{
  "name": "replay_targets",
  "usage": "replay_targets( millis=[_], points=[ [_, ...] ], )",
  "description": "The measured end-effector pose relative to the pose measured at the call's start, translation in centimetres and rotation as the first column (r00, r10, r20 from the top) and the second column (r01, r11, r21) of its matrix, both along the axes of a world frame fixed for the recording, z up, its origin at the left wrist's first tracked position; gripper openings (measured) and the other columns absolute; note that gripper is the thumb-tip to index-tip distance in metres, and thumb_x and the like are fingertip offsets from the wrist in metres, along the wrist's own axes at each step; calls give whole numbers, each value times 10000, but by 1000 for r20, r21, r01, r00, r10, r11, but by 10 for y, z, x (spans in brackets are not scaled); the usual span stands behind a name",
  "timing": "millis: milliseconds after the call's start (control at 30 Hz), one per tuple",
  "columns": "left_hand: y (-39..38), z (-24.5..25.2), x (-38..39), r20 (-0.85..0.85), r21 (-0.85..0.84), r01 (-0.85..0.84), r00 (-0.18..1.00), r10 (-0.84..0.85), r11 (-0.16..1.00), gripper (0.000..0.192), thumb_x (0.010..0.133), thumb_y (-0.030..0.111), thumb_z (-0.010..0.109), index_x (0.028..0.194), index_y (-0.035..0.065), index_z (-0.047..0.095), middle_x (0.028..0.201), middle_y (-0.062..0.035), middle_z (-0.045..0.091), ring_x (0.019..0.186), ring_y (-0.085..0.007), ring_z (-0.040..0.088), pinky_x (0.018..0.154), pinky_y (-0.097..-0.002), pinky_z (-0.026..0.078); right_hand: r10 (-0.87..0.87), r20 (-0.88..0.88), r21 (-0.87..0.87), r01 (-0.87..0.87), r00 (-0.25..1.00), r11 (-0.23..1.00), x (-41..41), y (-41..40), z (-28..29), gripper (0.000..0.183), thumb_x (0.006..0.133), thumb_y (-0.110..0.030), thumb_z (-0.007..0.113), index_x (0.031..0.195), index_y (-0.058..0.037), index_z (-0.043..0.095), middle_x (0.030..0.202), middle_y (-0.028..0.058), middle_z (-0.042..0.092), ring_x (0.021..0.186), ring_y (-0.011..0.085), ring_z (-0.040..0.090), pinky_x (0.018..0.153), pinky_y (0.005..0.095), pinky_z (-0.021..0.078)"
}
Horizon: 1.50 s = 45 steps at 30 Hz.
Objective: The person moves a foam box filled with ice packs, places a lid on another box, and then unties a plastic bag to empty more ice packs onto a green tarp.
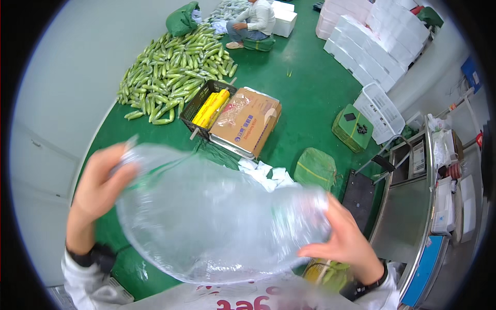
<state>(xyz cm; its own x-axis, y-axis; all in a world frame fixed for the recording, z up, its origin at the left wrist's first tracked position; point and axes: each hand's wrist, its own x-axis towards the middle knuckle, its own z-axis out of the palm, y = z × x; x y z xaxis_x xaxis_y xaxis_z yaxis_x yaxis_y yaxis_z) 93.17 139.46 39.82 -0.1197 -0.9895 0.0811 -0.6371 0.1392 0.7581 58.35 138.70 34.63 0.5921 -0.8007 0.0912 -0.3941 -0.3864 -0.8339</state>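
Note:
A large clear plastic bag (205,217), spread wide and blurred by motion, stretches between my two hands over the floor. My left hand (104,178) grips its upper left edge between thumb and fingers. At its right end, the bunched plastic is held by my right hand (341,240). Beyond the bag lie some crumpled white sheets (267,174), partly hidden by it. Farther off, a flat cardboard box (248,120) rests beside a black plastic crate (190,112) containing yellow rolls (211,108).
A heap of green, film-wrapped vegetables (170,73) covers the floor ahead. Another person (257,19) sits behind it. Stacked white foam boxes (364,50) stand back right. A green bundle (316,168), a dark platform cart (358,197) and a metal counter (407,217) are at right.

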Motion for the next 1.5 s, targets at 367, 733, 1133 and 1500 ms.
replay_targets(
  millis=[367,733,1133,1500],
  points=[
    [-110,-44,-35,-101,-398,450,845,-526,800,1007,631,417,698,1324,22,83,1367,-152,137,1258,-237,176,1011,-333,166,-390,577,269,284,717,920,19,-51,10,227,777,-112,548,966,14,536,926,51,549,765,158,540,688,271,434],
    [-63,-253,-111,-589,596,302,795,149,744,293,754,165,556,1006,21,513,911,-67,576,826,-179,551,750,-325,438,-526,-90,-591,379,846,712,-3,-58,-75,299,728,-152,570,973,14,537,895,148,542,857,276,517,786,405,400],
    [-39,-177,-162,-622,233,579,706,-338,781,604,792,329,558,1248,16,316,1235,-155,375,1158,-245,342,957,-342,271,-549,208,-80,574,810,815,3,-28,-196,537,758,-303,571,1186,-26,405,1204,181,404,1125,297,382,933,367,301],
    [-24,-242,-134,-489,135,162,869,-76,977,780,703,205,655,1309,39,194,1277,-216,285,1167,-325,300,954,-399,263,-951,268,962,-102,156,254,-27,-8,-187,387,753,-265,436,1018,4,522,929,140,585,817,279,568,769,397,455]
  ],
)
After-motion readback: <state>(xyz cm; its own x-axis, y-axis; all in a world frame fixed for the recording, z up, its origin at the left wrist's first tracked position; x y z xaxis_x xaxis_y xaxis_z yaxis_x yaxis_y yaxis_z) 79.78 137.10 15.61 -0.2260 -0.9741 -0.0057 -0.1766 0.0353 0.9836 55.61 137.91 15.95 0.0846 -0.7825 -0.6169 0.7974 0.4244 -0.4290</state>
